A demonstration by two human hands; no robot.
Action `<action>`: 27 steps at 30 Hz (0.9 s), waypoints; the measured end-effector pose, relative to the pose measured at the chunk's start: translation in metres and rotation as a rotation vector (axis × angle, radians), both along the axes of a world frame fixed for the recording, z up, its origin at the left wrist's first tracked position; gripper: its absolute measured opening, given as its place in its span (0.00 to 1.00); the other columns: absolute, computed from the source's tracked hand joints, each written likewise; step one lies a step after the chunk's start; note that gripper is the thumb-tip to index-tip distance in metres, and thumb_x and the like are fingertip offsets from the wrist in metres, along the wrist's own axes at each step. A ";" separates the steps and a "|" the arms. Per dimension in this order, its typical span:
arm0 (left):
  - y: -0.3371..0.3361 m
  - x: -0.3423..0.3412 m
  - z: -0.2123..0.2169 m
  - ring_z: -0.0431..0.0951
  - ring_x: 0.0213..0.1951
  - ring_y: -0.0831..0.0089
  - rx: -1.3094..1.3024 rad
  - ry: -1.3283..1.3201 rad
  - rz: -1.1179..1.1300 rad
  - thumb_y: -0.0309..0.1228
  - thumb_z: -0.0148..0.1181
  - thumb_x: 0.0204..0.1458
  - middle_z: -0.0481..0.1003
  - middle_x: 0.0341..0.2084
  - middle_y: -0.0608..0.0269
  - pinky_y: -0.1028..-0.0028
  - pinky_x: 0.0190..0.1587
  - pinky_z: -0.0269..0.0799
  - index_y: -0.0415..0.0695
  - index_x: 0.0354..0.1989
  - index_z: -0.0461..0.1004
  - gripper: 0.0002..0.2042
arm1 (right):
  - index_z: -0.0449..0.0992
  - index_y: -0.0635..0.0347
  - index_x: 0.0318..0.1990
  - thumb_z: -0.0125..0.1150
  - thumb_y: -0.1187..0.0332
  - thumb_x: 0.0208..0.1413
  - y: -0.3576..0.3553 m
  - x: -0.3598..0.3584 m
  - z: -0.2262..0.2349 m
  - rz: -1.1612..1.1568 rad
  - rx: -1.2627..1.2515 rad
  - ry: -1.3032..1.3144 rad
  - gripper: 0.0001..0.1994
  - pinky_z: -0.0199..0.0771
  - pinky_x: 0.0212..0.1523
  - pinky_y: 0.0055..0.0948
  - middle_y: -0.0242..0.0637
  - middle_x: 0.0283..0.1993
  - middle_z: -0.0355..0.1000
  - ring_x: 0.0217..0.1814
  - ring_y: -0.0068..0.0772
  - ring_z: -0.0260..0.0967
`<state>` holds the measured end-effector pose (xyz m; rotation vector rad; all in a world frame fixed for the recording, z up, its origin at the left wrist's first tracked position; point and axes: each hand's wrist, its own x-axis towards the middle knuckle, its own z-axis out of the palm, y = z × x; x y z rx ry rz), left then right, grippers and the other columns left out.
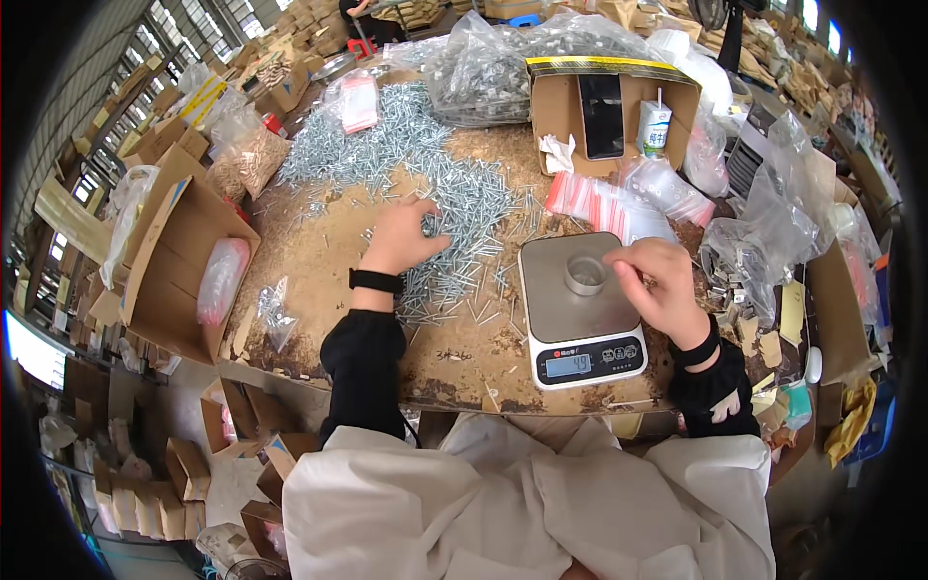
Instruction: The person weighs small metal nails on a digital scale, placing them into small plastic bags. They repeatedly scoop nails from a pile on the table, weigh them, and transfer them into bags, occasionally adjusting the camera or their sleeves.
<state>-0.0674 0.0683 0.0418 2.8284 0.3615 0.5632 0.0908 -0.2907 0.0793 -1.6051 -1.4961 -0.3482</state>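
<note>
My left hand [401, 237] reaches into a large pile of silvery screws [474, 198], thumb and forefinger apart, with some fingers hidden behind the hand. To the right stands a white digital scale [541, 324] with a steel platform and a lit display. A small clear round cup [586, 275] rests on the platform. Beside the cup's right rim is my right hand [662, 285], its thumb and forefinger brought together. Whether these fingers pinch the rim or something small cannot be made out.
Behind the scale lie red-striped zip bags [609, 205]. An open cardboard box [556, 106] holds a phone [601, 116] and a drink carton [653, 129]. Another carton [184, 261] stands at the left edge. Clear plastic bags [773, 213] and metal pieces crowd the right side.
</note>
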 end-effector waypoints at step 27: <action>-0.023 -0.016 0.009 0.78 0.41 0.54 -0.169 -0.298 -0.080 0.29 0.70 0.50 0.76 0.40 0.52 0.63 0.44 0.74 0.38 0.45 0.75 0.16 | 0.66 0.62 0.64 0.72 0.68 0.46 0.010 0.007 -0.012 0.163 -0.424 0.126 0.36 0.55 0.69 0.44 0.46 0.59 0.70 0.63 0.49 0.65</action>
